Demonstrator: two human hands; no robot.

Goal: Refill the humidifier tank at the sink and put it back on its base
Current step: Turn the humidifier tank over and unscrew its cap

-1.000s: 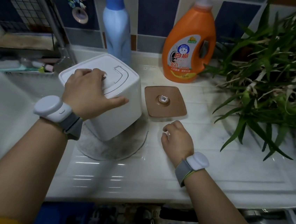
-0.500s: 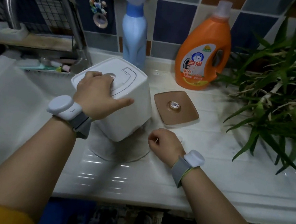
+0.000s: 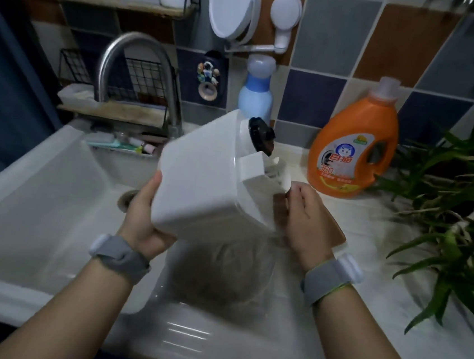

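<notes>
Both hands are holding the white tank (image 3: 209,176) clear of the counter, tipped well over, its black cap (image 3: 259,133) pointing up and away toward the tiled wall. The left hand (image 3: 145,216) is closing around the lower near corner, thumb lying up the side. The right hand (image 3: 307,213) is pressing on the underside end, fingers (image 3: 301,192) curling at the stepped edge. Tank is hanging over the counter's edge, just right of the sink (image 3: 39,187); the tap (image 3: 134,60) is standing to the left and behind. Judgement: the coming move is turning on carrying the cap end leftward under the spout, and the left hand is sitting nearer that side. The orange bottle (image 3: 353,144) is standing close on the right.
</notes>
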